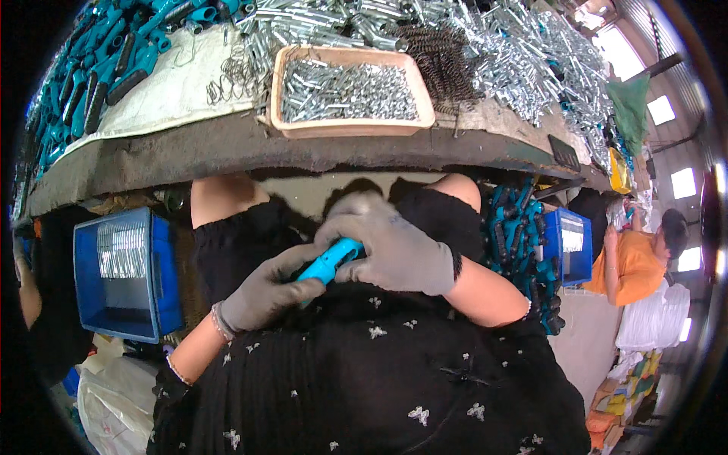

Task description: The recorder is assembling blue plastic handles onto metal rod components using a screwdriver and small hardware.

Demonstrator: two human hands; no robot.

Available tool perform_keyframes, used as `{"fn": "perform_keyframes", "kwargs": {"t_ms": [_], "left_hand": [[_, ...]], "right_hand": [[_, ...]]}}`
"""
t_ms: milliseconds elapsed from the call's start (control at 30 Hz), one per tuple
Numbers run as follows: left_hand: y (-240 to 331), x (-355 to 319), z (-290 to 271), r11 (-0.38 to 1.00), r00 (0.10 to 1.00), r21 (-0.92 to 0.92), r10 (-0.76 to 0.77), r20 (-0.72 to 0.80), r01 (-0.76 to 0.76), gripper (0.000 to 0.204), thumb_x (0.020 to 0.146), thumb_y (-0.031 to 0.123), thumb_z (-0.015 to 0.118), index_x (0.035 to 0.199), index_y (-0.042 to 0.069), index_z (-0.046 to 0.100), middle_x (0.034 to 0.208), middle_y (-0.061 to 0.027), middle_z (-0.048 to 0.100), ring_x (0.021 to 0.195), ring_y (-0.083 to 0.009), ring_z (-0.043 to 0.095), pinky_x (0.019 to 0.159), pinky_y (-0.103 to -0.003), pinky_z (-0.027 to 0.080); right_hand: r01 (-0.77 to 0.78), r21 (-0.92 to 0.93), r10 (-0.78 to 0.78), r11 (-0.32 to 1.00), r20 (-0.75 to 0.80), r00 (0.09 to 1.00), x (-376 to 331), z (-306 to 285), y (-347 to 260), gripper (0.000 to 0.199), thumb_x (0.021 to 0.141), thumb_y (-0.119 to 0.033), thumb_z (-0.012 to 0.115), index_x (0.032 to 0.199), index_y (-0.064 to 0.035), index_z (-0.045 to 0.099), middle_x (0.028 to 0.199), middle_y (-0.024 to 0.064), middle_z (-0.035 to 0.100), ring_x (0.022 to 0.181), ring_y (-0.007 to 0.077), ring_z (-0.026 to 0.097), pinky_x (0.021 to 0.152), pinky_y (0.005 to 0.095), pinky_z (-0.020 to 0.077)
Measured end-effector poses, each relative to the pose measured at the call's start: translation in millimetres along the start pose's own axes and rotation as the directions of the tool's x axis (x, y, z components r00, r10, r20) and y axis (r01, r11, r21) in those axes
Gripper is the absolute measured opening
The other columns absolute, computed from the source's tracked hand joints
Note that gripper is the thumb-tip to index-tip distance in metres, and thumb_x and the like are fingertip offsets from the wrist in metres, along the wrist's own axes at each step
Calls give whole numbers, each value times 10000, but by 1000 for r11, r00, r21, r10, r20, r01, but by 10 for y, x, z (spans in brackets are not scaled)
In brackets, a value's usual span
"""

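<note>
Both my hands wear grey gloves and meet above my lap. Between them is a teal tool handle (331, 260), tilted with its upper end to the right. My left hand (277, 292) is closed on its lower end, thumb and fingers on either side. My right hand (398, 254) wraps over the upper end, and its fingers hide part of the handle. The far part of the right hand is smeared by motion, so I cannot see whether a small part is in those fingers too.
On the bench ahead, a cream tray (353, 130) holds small metal pins. Dark coil springs (440, 68), loose metal parts (523, 61) and teal handles (91, 83) lie around it. Blue crates (155, 280) flank me. More teal tools (516, 227) are piled right, near a person in orange (633, 262).
</note>
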State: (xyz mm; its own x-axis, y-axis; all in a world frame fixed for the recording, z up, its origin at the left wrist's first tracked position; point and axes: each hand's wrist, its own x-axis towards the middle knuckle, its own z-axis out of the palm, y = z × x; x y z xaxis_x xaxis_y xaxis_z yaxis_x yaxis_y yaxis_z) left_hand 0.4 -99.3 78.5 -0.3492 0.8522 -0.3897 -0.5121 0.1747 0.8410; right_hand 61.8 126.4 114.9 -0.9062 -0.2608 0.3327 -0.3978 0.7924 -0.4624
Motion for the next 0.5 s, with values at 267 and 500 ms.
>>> {"fn": "perform_keyframes", "kwargs": {"t_ms": [267,500], "left_hand": [[-148,-18,-154,994,994,11,105,33,-105,632,952,301,653,1477,38,419,1064,-51,610,843,-112,589,748,-272,491],[131,-59,-95,979,977,-36,196,-82,-200,777,944,347,633,1557,65,248,1107,-112,591,810,-168,648,638,-271,538]], "right_hand": [[20,261,-74,965,201,977,120,-131,297,449,768,-198,793,1184,-109,652,1194,145,600,1151,341,567,986,409,457],[-154,-461,113,874,-116,987,840,-1018,1091,279,853,-215,681,1101,-94,720,1080,121,699,1061,309,616,963,450,445]]}}
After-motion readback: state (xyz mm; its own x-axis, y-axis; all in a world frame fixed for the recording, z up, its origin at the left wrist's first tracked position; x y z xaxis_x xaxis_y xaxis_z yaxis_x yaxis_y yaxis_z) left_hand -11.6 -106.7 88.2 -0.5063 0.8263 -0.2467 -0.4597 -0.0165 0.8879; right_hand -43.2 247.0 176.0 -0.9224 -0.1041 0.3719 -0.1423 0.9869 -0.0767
